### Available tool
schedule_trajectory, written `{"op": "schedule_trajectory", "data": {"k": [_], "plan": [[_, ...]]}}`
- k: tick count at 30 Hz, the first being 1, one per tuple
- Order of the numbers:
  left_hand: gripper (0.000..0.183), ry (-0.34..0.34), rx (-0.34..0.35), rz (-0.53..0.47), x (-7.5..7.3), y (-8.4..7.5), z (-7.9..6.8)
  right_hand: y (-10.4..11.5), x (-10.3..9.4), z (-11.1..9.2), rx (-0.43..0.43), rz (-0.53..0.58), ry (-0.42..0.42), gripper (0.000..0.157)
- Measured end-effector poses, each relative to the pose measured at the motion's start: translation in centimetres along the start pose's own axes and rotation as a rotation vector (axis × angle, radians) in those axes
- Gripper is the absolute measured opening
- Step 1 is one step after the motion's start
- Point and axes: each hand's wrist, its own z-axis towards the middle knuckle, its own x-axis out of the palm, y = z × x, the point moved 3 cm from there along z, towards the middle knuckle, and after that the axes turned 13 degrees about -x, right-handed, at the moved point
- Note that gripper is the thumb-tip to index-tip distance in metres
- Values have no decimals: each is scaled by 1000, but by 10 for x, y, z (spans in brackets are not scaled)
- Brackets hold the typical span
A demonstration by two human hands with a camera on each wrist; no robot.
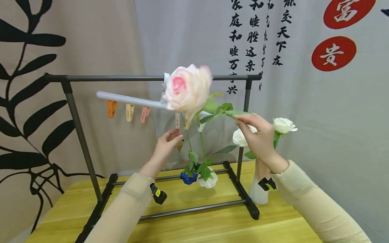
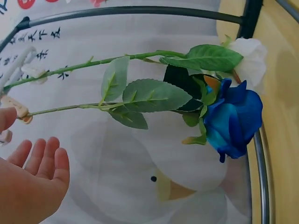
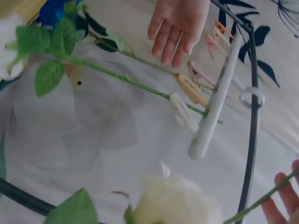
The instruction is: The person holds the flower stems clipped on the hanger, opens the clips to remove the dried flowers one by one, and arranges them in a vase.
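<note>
My right hand (image 1: 258, 136) pinches the green stem of a pale pink rose (image 1: 188, 89), whose bloom points left in front of the hanger. My left hand (image 1: 165, 148) is raised beside the clothespins, its fingers loosely extended in the left wrist view and holding nothing. The white hanger (image 3: 217, 98) carries several clothespins, among them an orange one (image 1: 111, 109), a pink one (image 1: 145, 114) and a white one (image 3: 183, 112). From these clips hang a blue rose (image 2: 233, 121) and a white rose (image 1: 208, 178), both bloom down. The pink rose's bloom covers the hanger's middle in the head view.
A black metal rack (image 1: 121, 78) stands on the wooden table (image 1: 288, 219) and bears the hanger. At its right, a pale vase (image 1: 259, 192) holds white roses (image 1: 284, 125), partly behind my right arm. A printed curtain (image 1: 188, 33) hangs behind.
</note>
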Motion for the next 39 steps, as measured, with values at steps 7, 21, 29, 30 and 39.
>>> {"op": "schedule_trajectory", "data": {"k": [7, 21, 29, 30, 39], "plan": [[60, 47, -35, -13, 7, 28, 38, -14, -22, -9, 195, 10, -69, 11], [51, -11, -75, -178, 20, 22, 46, -29, -77, 13, 431, 265, -425, 19], [46, 1, -100, -237, 20, 22, 45, -33, -95, 3, 589, 303, -493, 25], [46, 8, -101, -241, 20, 22, 44, -35, -96, -4, 623, 287, -480, 24], [40, 31, -87, -229, 24, 19, 41, -53, -109, -78, 789, 39, -324, 29]]}}
